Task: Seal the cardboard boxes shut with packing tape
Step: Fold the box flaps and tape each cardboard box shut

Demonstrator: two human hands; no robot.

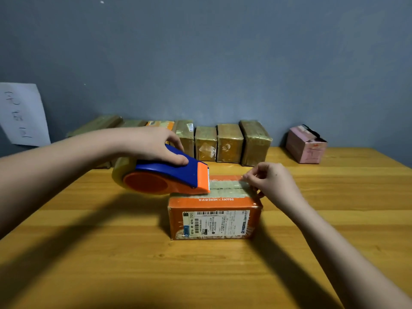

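- Left hand point(156, 146), left of centre: its grip is wrapped over the blue handle of the tape dispenser point(165, 175), whose orange serrated blade sits at the left end of the box top.
- Right hand point(270, 181), right of centre: thumb and fingertips pinch the free end of the clear packing tape point(225, 186) and hold it down at the right edge of the box.
- Orange cardboard box point(214, 216), centre of the frame on the wooden counter point(111, 253): the tape runs along its top seam between the two hands.
- Step in hand, as judged: laying a strip across the top flaps. The next move calls for pressing the strip flat and tearing it against the blade at the left edge.
- Legible print: "PRAMY × HERE" upside down along the box's top edge; the shipping label point(215, 223) shows barcodes and "A21A"; the rest is too small to read.
- Upper centre: a row of taped boxes point(229, 142) along the wall; a pink box point(305, 144) to the right; a handwritten sheet point(22, 113) at left, illegible.
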